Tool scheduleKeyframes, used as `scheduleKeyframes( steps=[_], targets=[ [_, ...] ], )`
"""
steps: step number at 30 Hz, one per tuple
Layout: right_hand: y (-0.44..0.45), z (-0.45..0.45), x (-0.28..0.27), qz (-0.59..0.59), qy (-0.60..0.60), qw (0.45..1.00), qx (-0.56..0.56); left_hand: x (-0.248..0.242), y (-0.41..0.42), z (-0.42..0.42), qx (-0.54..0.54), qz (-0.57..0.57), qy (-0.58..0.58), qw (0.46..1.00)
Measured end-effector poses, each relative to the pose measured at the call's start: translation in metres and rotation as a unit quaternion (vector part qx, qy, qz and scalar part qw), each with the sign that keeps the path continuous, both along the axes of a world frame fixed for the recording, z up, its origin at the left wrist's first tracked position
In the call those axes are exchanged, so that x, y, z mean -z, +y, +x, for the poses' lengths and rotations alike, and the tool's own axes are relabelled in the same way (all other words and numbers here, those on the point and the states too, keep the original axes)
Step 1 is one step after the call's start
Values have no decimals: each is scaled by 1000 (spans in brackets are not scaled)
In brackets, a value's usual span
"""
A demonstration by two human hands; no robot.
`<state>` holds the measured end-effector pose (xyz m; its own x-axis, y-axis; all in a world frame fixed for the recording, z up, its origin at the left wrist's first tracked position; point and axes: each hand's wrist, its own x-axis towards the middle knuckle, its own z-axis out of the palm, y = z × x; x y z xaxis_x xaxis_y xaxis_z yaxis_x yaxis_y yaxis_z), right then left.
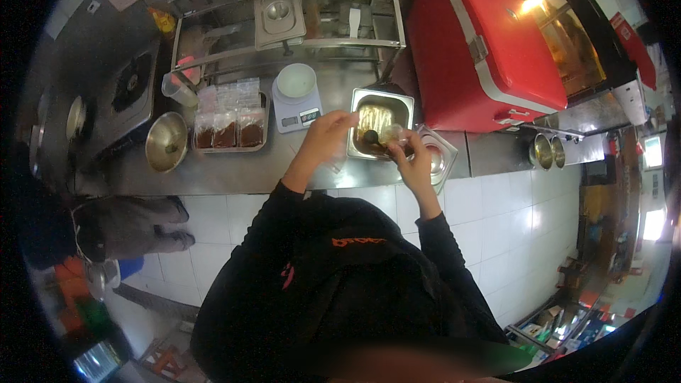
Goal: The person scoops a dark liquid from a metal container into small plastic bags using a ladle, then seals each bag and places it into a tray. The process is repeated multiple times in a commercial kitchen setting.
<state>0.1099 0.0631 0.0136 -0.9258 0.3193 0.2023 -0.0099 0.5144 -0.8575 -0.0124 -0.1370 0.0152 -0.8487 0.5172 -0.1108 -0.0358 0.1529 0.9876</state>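
My right hand [415, 162] grips a small clear plastic cup [393, 134] over the near right part of a square steel pan [380, 156]. Brownish liquid with bright reflections lies in the pan, and a small round black thing [371, 136], perhaps a spoon's bowl, shows there. At the pan's left rim is my left hand [334, 130], its fingers bent and blurred; whether they hold anything cannot be made out. A clear plastic bag [334, 164] lies on the counter below that hand. Partly under the right hand, a steel lid [447, 162] rests beside the pan.
Left of the pan stand a kitchen scale [290, 122] bearing a white bowl [297, 81], a tray [234, 149] of bagged brown food and a steel bowl [166, 143]. A red insulated box [479, 53] rises at right. Another person's legs [133, 223] are at far left.
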Motion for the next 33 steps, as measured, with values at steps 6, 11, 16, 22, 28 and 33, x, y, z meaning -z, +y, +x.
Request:
scheduleKeyframes(
  steps=[6, 11, 16, 22, 28, 33],
  targets=[
    [38, -3, -11, 205, -70, 974, -63, 32, -31, 20, -42, -3, -49, 998],
    [46, -13, -15, 271, -38, 957, -99, 36, -50, 37, -100, 35, -60, 993],
    [47, -19, -24, 300, -65, 944, -121, 39, -64, 42, -117, 38, -62, 991],
    [44, -25, -36, 344, -44, 928, -137, 48, -73, 42, -125, 49, -54, 989],
    [43, -31, -46, 378, -49, 913, -143, 47, -75, 42, -133, 34, -56, 989],
    [41, -37, -55, 398, -34, 904, -154, 47, -78, 42, -131, 20, -53, 990]
  ],
)
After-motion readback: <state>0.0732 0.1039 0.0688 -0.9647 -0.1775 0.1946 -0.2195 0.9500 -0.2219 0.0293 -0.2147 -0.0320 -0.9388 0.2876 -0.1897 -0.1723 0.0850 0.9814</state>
